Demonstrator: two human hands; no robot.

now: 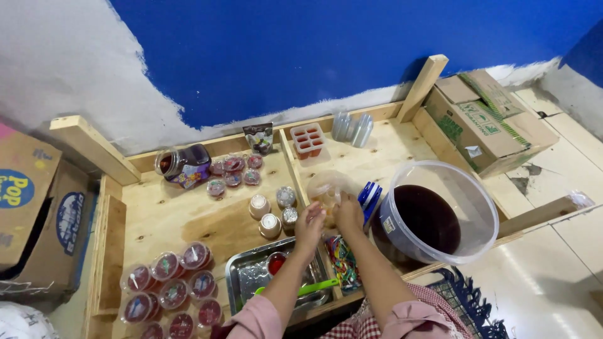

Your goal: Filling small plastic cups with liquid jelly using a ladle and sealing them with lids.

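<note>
Left hand (309,221) and right hand (347,212) grip a clear plastic cup (326,188) mid-counter; sealed red jelly cups (173,290) crowd the near-left corner, dark liquid remains in the tub (440,213).

both arms wear pink sleeves pushed up above the elbows, the cloth bunched in soft folds near the lower edge of the view. below them shows a garment in a red and white check. the left hand (309,227) and right hand (349,213) are bare, without gloves.
</note>
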